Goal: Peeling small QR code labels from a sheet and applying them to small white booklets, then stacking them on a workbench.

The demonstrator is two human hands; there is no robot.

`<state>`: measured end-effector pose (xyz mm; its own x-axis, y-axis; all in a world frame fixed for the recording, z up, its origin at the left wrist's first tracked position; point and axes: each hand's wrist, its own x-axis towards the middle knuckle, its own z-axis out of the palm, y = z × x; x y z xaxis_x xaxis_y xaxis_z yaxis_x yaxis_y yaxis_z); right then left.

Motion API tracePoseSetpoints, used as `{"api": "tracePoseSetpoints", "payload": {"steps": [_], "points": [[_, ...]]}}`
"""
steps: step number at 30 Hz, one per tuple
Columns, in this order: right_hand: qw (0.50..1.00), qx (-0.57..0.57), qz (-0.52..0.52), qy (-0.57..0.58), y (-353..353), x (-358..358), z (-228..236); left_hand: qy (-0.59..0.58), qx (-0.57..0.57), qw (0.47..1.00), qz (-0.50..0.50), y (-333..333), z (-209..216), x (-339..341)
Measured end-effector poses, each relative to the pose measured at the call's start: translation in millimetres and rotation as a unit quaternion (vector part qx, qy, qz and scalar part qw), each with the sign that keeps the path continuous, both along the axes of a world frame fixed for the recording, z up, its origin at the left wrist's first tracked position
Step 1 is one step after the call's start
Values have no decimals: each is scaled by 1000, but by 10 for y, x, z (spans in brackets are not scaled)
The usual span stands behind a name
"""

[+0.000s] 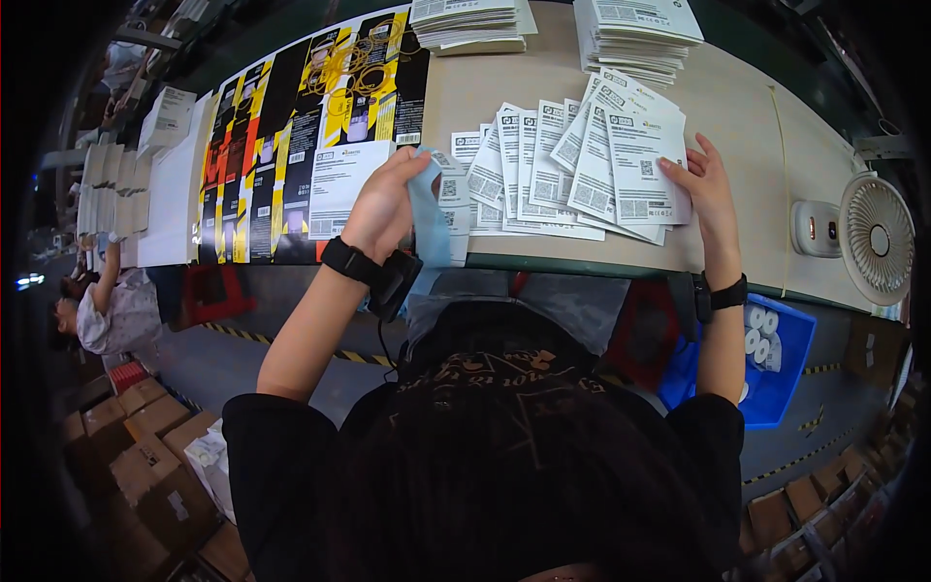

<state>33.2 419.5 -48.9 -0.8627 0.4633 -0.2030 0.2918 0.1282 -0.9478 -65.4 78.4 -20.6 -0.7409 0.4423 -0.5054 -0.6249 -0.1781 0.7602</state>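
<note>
My left hand [383,201] is closed at the near edge of the table, pinching a light blue strip [427,218] that hangs down over the edge. Just beyond that hand lies a white printed sheet [341,184]. To the right, printed white leaflets [635,150] are fanned out in an overlapping row. My right hand [711,184] is at the right end of the fan. Its thumb rests on the top leaflet, while the other fingers stand apart beside the leaflet's edge. Each wrist wears a black strap.
Black-and-yellow printed sheets [291,145] cover the table's left part, with rubber bands [354,68] on them. Leaflet stacks [635,39] stand at the back. A round fan [878,238] is at the right. Below sits a blue bin [784,364] with white rolls. Another person [121,306] is at far left.
</note>
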Motion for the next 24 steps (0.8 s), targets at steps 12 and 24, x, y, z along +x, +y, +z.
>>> {"api": "tracePoseSetpoints", "payload": {"steps": [12,24], "points": [[967,250,13,41,-378,36,-269,-61,50,970,-231,734,72,-355],[976,173,-37,125,-653,83,-198,4,67,968,-242,673,179,-184]]}}
